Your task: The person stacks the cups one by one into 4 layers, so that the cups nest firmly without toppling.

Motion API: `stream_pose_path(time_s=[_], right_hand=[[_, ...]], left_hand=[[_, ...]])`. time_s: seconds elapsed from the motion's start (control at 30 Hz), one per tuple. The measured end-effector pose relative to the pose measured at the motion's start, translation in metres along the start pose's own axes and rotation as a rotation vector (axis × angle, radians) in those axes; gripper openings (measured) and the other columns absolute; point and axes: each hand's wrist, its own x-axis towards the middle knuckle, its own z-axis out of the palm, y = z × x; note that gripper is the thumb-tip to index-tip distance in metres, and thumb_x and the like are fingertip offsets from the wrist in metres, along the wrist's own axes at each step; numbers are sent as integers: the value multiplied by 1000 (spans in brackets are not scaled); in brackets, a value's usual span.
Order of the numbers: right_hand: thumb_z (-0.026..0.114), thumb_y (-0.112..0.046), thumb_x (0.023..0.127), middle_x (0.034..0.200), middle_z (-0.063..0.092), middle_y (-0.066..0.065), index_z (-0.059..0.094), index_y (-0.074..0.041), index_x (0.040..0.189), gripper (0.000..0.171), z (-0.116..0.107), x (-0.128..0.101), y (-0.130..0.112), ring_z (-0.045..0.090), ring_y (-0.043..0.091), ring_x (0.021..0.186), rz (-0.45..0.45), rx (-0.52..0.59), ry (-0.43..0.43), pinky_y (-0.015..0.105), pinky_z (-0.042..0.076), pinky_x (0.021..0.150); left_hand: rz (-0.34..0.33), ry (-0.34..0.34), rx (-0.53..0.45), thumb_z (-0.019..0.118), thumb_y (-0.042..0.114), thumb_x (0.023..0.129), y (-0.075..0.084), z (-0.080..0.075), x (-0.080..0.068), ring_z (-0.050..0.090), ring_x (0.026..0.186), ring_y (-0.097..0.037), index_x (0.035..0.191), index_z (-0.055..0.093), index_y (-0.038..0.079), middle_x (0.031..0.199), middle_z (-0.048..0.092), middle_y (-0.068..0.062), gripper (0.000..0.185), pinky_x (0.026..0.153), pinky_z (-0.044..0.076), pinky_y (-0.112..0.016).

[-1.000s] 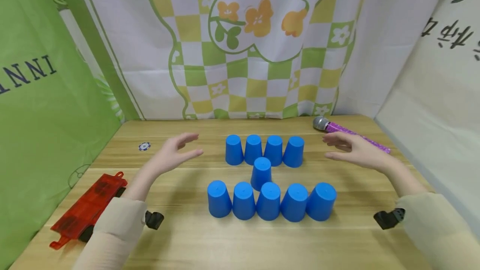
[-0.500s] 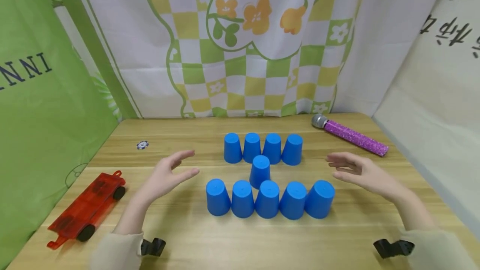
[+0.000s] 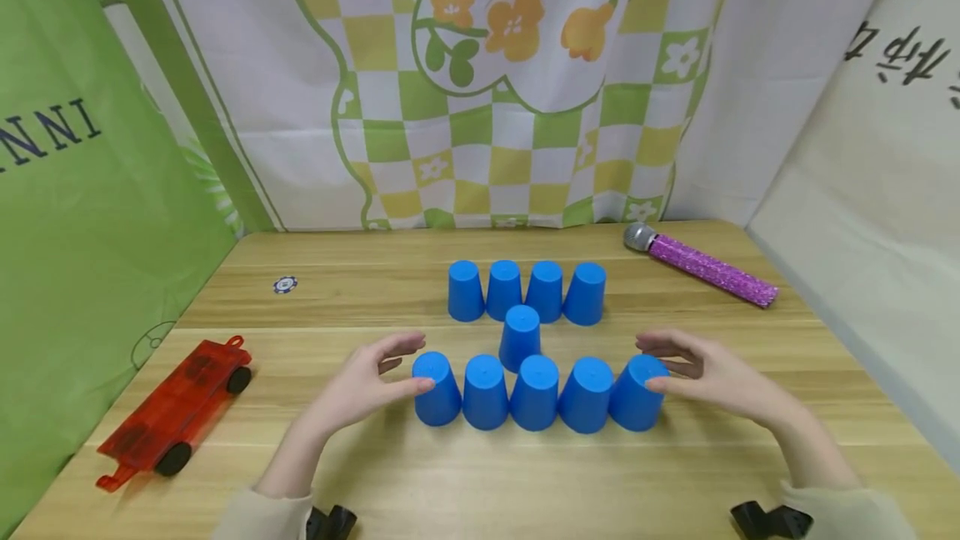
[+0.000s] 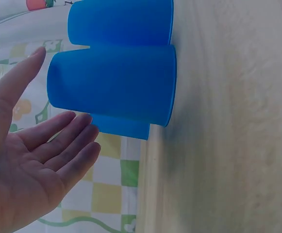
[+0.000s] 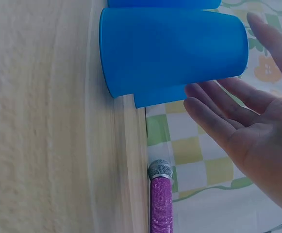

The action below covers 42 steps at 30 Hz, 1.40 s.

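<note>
Upside-down blue cups stand in a front row, with one lone blue cup (image 3: 519, 340) behind it and a back row beyond. At the front row's left end, my left hand (image 3: 369, 382) spreads its thumb and fingers beside the leftmost cup (image 3: 438, 398); the thumb tip overlaps it in the head view. My right hand (image 3: 716, 372) likewise frames the rightmost cup (image 3: 634, 400), thumb on the near side and fingers behind. In the wrist views, the left palm (image 4: 29, 182) and right palm (image 5: 264, 141) face the cups, with fingers loosely extended; whether fingertips touch is unclear.
A red toy wagon (image 3: 176, 407) with black wheels stands at the left. Behind it lies a poker chip (image 3: 285, 284). A purple glittery microphone (image 3: 705, 267) lies at the back right. Patterned curtains (image 3: 487, 140) close off the table's far side.
Both hands have come nearer and inward, from wide of the rows to the two ends of the front row. The cups keep their arrangement.
</note>
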Motion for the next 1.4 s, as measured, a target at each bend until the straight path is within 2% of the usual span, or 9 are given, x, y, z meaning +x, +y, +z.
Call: stream_pose_path(time_s=[0.07, 0.13, 0.5, 0.73, 0.83, 1.23, 1.4], right_hand=[[68, -13, 86, 128, 53, 27, 47, 6, 130, 52, 2, 0, 1, 51, -11, 110, -7, 8, 7, 10, 46, 89], [69, -11, 85, 127, 53, 29, 47, 8, 129, 52, 4, -1, 1, 49, -14, 108, -21, 25, 8, 10, 47, 89], [72, -9, 82, 122, 55, 25, 51, 6, 123, 48, 12, -2, 7, 53, -11, 106, -22, 71, 32, 9, 45, 90], [72, -12, 82, 117, 58, 0, 52, 2, 122, 48, 12, -4, 11, 54, -10, 106, 24, 80, 53, 9, 45, 90], [72, -13, 82, 115, 58, -6, 51, 1, 122, 47, 12, -5, 13, 55, -10, 106, 27, 82, 50, 9, 45, 91], [71, -15, 84, 115, 60, 2, 53, -1, 121, 43, 11, -7, 12, 55, -10, 105, 52, 48, 90, 10, 46, 89], [69, -15, 85, 115, 60, -5, 53, 0, 122, 43, 9, -7, 12, 55, -10, 104, 60, 53, 111, 11, 47, 88]], left_hand=[[-10, -4, -10, 74, 32, 80, 0, 3, -1, 50, 124, -35, 132, 50, 5, 132, 54, -19, 64, 105, 41, -50], [-21, -2, -23, 75, 31, 79, -1, 6, -2, 51, 124, -36, 132, 50, 3, 132, 55, -19, 64, 104, 42, -49], [-40, 33, -138, 78, 21, 77, -5, 13, -1, 56, 118, -33, 125, 55, 2, 124, 60, -16, 56, 101, 45, -45], [-23, 57, -158, 78, 21, 77, -6, 15, 0, 59, 115, -31, 123, 56, 3, 121, 61, -16, 54, 98, 48, -39], [-25, 58, -172, 78, 21, 77, -7, 16, 0, 59, 114, -30, 122, 57, 3, 121, 61, -16, 53, 97, 50, -38], [-33, 85, -174, 77, 25, 78, -5, 17, -1, 58, 113, -31, 119, 59, 8, 117, 62, -12, 48, 94, 52, -37], [-54, 111, -150, 77, 26, 78, 0, 14, -4, 57, 113, -32, 118, 59, 8, 117, 62, -11, 48, 93, 52, -40]])
